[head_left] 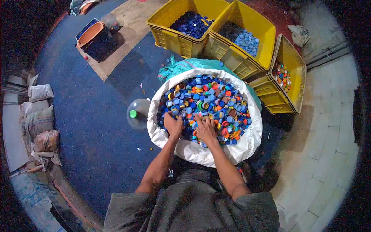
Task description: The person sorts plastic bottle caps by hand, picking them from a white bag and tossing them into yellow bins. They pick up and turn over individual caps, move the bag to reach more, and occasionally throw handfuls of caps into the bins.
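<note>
A wide white sack (pixel 155 129) with its rim rolled down stands in front of me, full of plastic bottle caps (pixel 232 113) in blue, orange, yellow, green and brown. My left hand (pixel 173 124) is at the near left of the heap, its fingers curled down among the caps; whatever they hold is hidden. Beside it, my right hand (pixel 205 129) rests on the heap near the middle, palm down. Its fingers are somewhat apart and touch caps; no cap is clearly gripped in it.
Behind the sack stand a yellow crate (pixel 174 38) of dark blue caps, another yellow crate (pixel 239 58) with light blue caps, and a third crate (pixel 295 77) with mixed caps. A teal sack (pixel 201 63) lies against the white one. A clear round container (pixel 136 121) is at left.
</note>
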`<state>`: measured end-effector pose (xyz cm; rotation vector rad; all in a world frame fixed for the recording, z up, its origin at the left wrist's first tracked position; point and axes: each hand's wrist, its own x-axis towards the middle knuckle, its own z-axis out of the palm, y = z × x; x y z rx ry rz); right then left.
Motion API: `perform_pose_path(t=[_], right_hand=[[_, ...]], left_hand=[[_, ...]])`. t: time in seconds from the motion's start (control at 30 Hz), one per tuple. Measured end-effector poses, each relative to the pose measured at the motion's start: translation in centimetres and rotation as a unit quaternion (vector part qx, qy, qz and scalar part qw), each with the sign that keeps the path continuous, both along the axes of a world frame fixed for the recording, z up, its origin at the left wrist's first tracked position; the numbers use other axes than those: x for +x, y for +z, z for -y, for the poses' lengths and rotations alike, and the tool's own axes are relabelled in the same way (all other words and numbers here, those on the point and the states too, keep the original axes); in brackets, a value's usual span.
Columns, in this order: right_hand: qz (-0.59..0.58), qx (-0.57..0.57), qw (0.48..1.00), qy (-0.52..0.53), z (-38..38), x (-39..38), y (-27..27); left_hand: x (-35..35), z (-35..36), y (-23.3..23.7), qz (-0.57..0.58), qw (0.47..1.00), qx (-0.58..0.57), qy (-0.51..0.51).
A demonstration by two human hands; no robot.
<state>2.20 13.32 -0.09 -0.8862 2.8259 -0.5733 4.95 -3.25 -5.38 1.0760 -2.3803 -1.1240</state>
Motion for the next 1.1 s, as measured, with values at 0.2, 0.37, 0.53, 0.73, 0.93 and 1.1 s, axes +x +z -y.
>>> perform_pose_path(t=[0.2, 0.37, 0.53, 0.73, 0.93, 1.1], right_hand=[[0.015, -0.015, 1.000, 0.021, -0.1, -0.6, -0.2], [0.082, -0.184, 0.974, -0.105, -1.5, 0.1, 0.6], [0.319, -0.532, 0.734, -0.278, -3.9, 1.2, 1.1], [0.466, -0.707, 0.428, -0.316, -5.8, 3.9, 1.6], [0.468, -0.665, 0.474, -0.337, -5.6, 4.9, 0.7], [0.474, -0.627, 0.506, -0.356, -4.5, 4.4, 1.2]], left_hand=[[2.1, -1.4, 2.7, -0.065, 0.986, 0.064, -0.137], [3.1, -1.9, 5.3, -0.052, 0.963, 0.010, -0.264], [3.3, -2.2, 4.3, -0.045, 0.951, -0.033, -0.305], [2.8, -2.1, 4.3, -0.007, 0.921, -0.072, -0.383], [1.8, -2.1, 3.6, 0.024, 0.902, -0.072, -0.426], [1.9, -1.9, 3.4, 0.012, 0.885, -0.133, -0.446]])
